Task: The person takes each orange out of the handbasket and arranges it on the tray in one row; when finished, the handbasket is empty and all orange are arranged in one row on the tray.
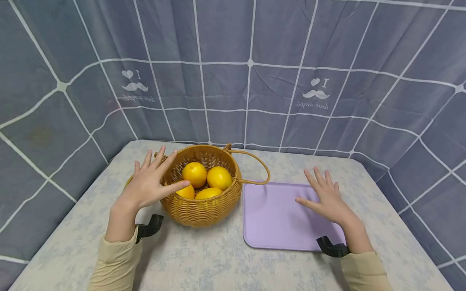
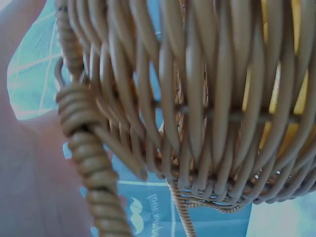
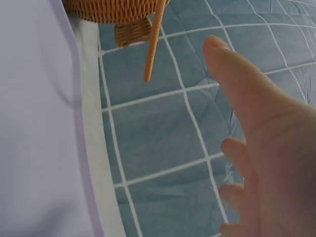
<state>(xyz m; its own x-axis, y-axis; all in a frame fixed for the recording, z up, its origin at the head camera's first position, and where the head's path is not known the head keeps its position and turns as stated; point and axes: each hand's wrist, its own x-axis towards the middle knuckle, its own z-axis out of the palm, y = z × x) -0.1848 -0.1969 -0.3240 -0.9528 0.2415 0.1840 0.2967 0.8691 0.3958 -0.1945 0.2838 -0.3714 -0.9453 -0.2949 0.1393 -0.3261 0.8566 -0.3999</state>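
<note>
A brown wicker basket point(image 1: 204, 212) stands on the table left of centre. Inside it lie several yellow-orange round fruits point(image 1: 219, 178), which look like oranges or lemons. My left hand point(image 1: 147, 184), fingers spread, is at the basket's left side and overlaps its rim in the head view; the left wrist view shows the woven wall point(image 2: 197, 89) and a wrapped handle point(image 2: 94, 168) close up. To the right, my right hand point(image 1: 327, 200) hovers with fingers spread over a light purple tray point(image 1: 276, 218). It holds nothing; its thumb point(image 3: 237, 74) points out in the right wrist view.
The basket's right handle point(image 1: 267, 167) sticks out toward the tray's far left corner. A pale patterned cloth covers the table point(image 1: 204, 258). Grey-blue curtains point(image 1: 225, 89) with white grid lines enclose the back and both sides. Each wrist wears a black strap mount point(image 1: 150, 227).
</note>
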